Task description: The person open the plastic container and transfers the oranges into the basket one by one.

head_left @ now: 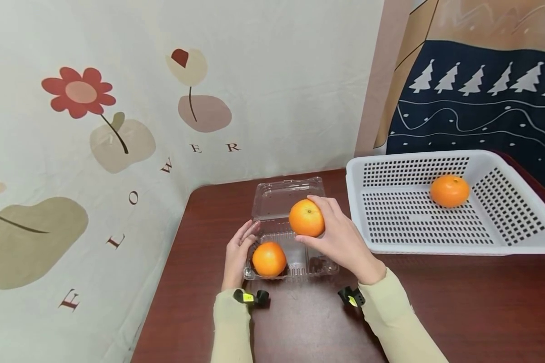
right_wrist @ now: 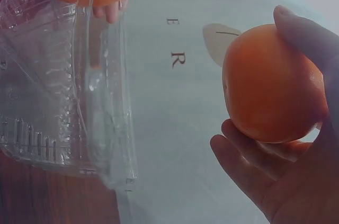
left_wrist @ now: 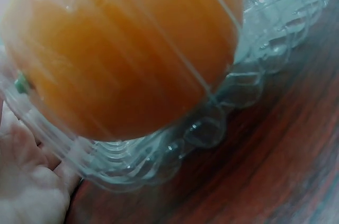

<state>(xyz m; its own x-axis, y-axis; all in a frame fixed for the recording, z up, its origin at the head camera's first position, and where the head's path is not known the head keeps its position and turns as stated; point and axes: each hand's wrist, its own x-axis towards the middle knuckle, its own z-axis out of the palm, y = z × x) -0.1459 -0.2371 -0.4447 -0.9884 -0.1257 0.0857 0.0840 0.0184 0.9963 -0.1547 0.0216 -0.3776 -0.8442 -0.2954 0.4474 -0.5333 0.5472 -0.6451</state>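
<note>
A clear plastic clamshell box [head_left: 296, 251] lies on the table with its lid [head_left: 277, 199] folded back toward the wall. One orange [head_left: 269, 259] sits in the left part of the box; the left wrist view shows this orange [left_wrist: 127, 54] through the clear wall. My left hand [head_left: 236, 258] rests along the box's left side, fingers extended and loosely bent. Above the box's right half, my right hand [head_left: 342, 242] grips a second orange [head_left: 306, 218] between thumb and fingers. In the right wrist view that orange [right_wrist: 273, 86] is held clear of the box.
To the right stands a white perforated basket [head_left: 359, 217] with one orange [head_left: 449, 191] inside. The dark red wooden table [head_left: 300, 322] meets a wall covering [head_left: 277, 101] printed with flowers and letters. Dark cloth with white trees [head_left: 472, 116] hangs behind the basket.
</note>
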